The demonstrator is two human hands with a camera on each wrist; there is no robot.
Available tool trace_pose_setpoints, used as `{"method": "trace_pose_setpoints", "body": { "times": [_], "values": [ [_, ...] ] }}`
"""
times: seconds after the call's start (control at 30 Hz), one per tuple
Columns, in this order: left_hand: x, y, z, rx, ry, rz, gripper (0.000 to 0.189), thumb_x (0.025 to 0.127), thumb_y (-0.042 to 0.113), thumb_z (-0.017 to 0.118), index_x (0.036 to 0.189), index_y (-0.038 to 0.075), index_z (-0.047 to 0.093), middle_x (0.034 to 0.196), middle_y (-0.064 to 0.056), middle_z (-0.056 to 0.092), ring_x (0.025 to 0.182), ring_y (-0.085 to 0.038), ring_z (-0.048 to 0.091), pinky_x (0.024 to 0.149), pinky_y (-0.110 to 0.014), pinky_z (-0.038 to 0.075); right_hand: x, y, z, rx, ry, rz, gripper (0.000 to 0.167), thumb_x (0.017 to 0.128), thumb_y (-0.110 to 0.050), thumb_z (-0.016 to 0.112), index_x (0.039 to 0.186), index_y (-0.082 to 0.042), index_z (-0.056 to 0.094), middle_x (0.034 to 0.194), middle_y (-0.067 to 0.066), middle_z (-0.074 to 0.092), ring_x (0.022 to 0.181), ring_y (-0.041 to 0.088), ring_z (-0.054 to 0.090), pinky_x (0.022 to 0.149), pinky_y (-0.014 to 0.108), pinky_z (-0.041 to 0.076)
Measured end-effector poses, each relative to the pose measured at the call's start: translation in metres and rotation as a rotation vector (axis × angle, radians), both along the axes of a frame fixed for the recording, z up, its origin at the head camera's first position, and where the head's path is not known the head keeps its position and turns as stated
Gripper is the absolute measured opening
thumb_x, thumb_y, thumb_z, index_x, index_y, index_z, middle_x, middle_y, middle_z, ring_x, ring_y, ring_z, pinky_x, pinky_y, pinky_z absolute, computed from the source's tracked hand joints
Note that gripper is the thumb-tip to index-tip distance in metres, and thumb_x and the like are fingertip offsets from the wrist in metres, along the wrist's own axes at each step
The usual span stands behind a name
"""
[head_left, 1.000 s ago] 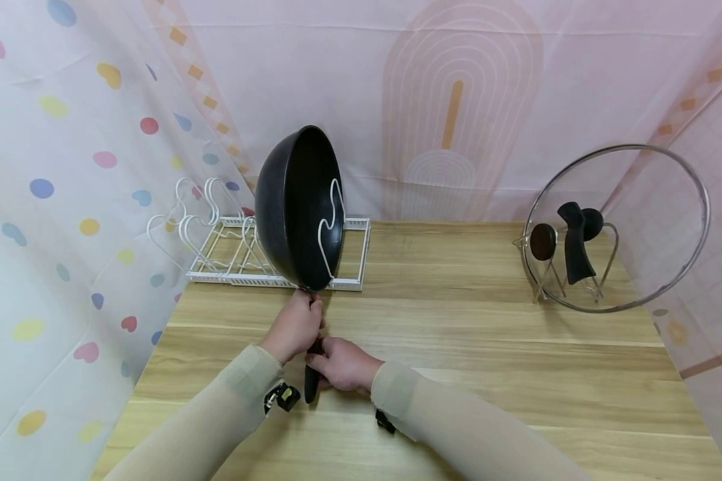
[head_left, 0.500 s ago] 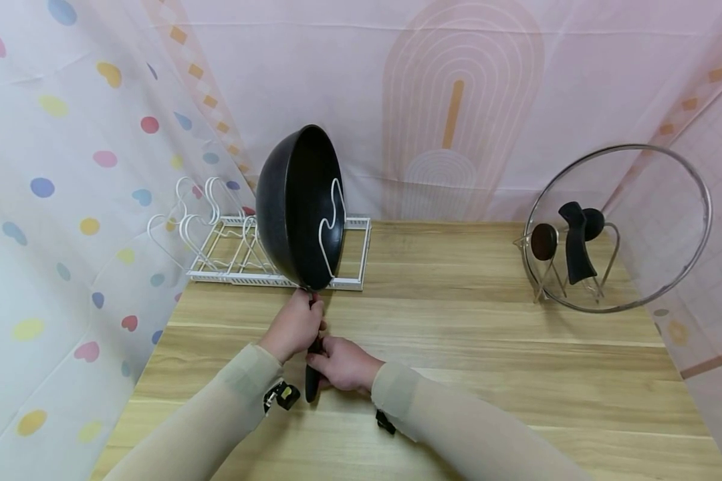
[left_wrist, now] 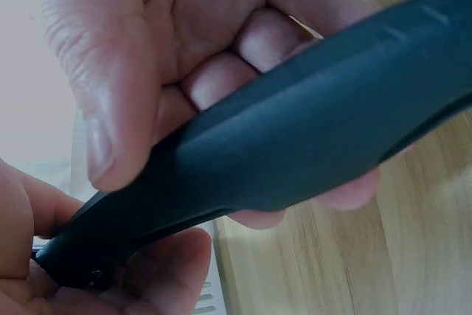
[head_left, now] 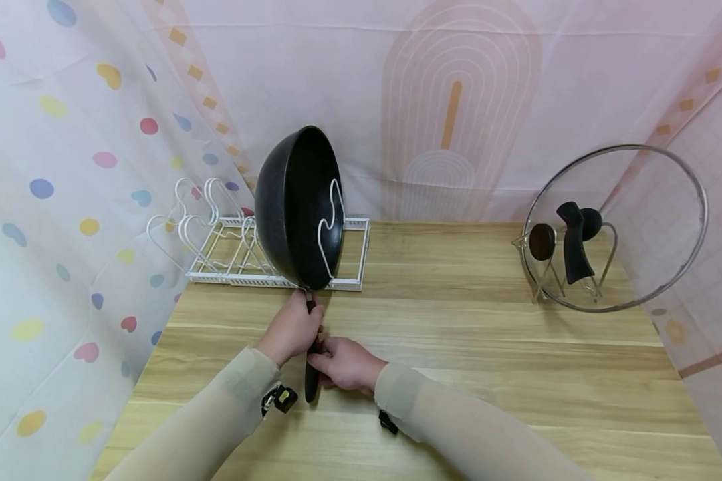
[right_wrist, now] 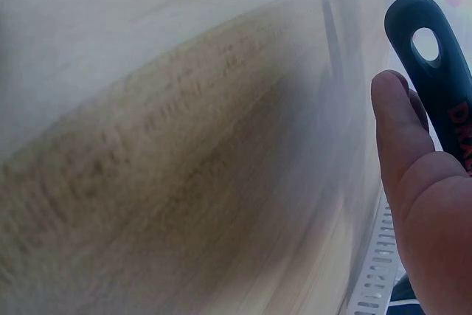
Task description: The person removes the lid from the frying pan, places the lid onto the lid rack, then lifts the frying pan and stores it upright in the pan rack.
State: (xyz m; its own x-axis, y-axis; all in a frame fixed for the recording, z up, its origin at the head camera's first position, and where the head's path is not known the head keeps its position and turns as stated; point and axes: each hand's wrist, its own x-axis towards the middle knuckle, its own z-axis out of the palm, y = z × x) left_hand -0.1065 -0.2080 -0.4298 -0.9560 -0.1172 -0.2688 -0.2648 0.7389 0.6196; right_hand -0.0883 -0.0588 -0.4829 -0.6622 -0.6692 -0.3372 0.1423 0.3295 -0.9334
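A black wok [head_left: 271, 207] stands on its side in a white wire rack [head_left: 366, 250], its hollow facing right and its long handle [head_left: 311, 386] pointing toward me. My left hand [head_left: 290, 327] holds the handle close to the bowl, its thumb lying alongside. Nearer the handle's free end, my right hand [head_left: 350, 365] pinches it. In the left wrist view, the right hand's thumb and curled fingers [left_wrist: 221, 79] lie about the black handle [left_wrist: 295, 130], and the left hand [left_wrist: 22, 256] is partly cut off. The right wrist view shows the handle's holed end [right_wrist: 413, 16].
Several white wire dividers [head_left: 186, 220] rise from the rack's left part. At the far right, a large clear lid [head_left: 705, 214] with a black handle [head_left: 577, 250] leans upright in a wire stand [head_left: 612, 257]. A patterned curtain [head_left: 337, 60] hangs behind the wooden table [head_left: 487, 334].
My left hand has shifted slightly left and loosened, so more of the handle near the bowl shows. The wok, rack and lid stay where they were.
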Motion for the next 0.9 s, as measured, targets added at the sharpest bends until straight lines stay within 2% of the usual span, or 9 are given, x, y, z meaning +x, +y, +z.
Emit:
{"method": "trace_pose_setpoints", "body": {
  "times": [0.13, 0.27, 0.4, 0.5, 0.67, 0.77, 0.9],
  "values": [
    [0.003, 0.0, 0.0, -0.072, 0.041, -0.011, 0.018, 0.104, 0.019, 0.052, 0.11, 0.002, 0.049, 0.084, -0.009, 0.06, 0.079, -0.026, 0.062, 0.07, -0.036, 0.048, -0.001, 0.002, 0.001, -0.013, -0.024, -0.005, 0.026, 0.107, -0.023, 0.059, 0.118, -0.002, 0.07, 0.093, 0.007, 0.075, 0.084, 0.026, 0.075, 0.075, 0.035, 0.063],
    [0.006, 0.0, 0.003, -0.125, 0.055, -0.01, 0.029, 0.103, 0.022, 0.055, 0.118, -0.002, 0.049, 0.089, -0.012, 0.056, 0.085, -0.03, 0.06, 0.073, -0.039, 0.049, -0.005, 0.005, 0.003, -0.008, 0.0, -0.005, 0.025, 0.108, -0.023, 0.058, 0.11, -0.002, 0.071, 0.087, 0.014, 0.074, 0.077, 0.021, 0.069, 0.067, 0.028, 0.057],
    [0.009, 0.001, 0.009, -0.162, 0.035, -0.02, 0.036, 0.104, 0.026, 0.056, 0.123, -0.003, 0.049, 0.09, -0.012, 0.058, 0.079, -0.028, 0.061, 0.065, -0.036, 0.048, -0.012, 0.009, 0.005, 0.001, 0.041, -0.007, 0.029, 0.109, -0.022, 0.055, 0.103, 0.001, 0.071, 0.088, 0.02, 0.074, 0.074, 0.022, 0.065, 0.064, 0.024, 0.051],
    [0.012, 0.002, 0.014, -0.199, 0.014, -0.035, 0.037, 0.104, 0.029, 0.056, 0.123, -0.002, 0.051, 0.096, -0.015, 0.06, 0.078, -0.027, 0.061, 0.062, -0.035, 0.048, -0.018, 0.014, 0.005, 0.035, 0.091, -0.015, 0.03, 0.11, -0.024, 0.055, 0.11, 0.002, 0.07, 0.093, 0.019, 0.075, 0.079, 0.022, 0.066, 0.069, 0.026, 0.05],
    [0.016, 0.003, 0.021, -0.3, 0.014, -0.068, 0.05, 0.104, 0.032, 0.058, 0.135, -0.006, 0.05, 0.123, -0.025, 0.064, 0.095, -0.032, 0.067, 0.077, -0.047, 0.057, -0.028, 0.023, 0.005, 0.123, 0.183, -0.047, 0.039, 0.11, -0.031, 0.056, 0.131, 0.001, 0.064, 0.097, 0.009, 0.075, 0.087, 0.017, 0.068, 0.087, 0.036, 0.055],
    [0.021, 0.004, 0.023, -0.366, 0.029, -0.081, 0.058, 0.105, 0.033, 0.059, 0.143, -0.009, 0.046, 0.132, -0.029, 0.062, 0.106, -0.037, 0.069, 0.086, -0.055, 0.058, -0.032, 0.028, 0.007, 0.137, 0.207, -0.063, 0.042, 0.11, -0.032, 0.056, 0.135, 0.001, 0.062, 0.101, 0.008, 0.075, 0.087, 0.018, 0.07, 0.089, 0.039, 0.057],
    [0.027, 0.007, 0.026, -0.445, 0.101, -0.093, 0.061, 0.104, 0.034, 0.06, 0.145, -0.009, 0.047, 0.137, -0.03, 0.059, 0.115, -0.043, 0.067, 0.091, -0.058, 0.057, -0.035, 0.036, 0.009, 0.156, 0.25, -0.087, 0.041, 0.11, -0.033, 0.056, 0.137, -0.003, 0.062, 0.119, 0.01, 0.073, 0.105, 0.024, 0.071, 0.095, 0.042, 0.058]
  ]
}}
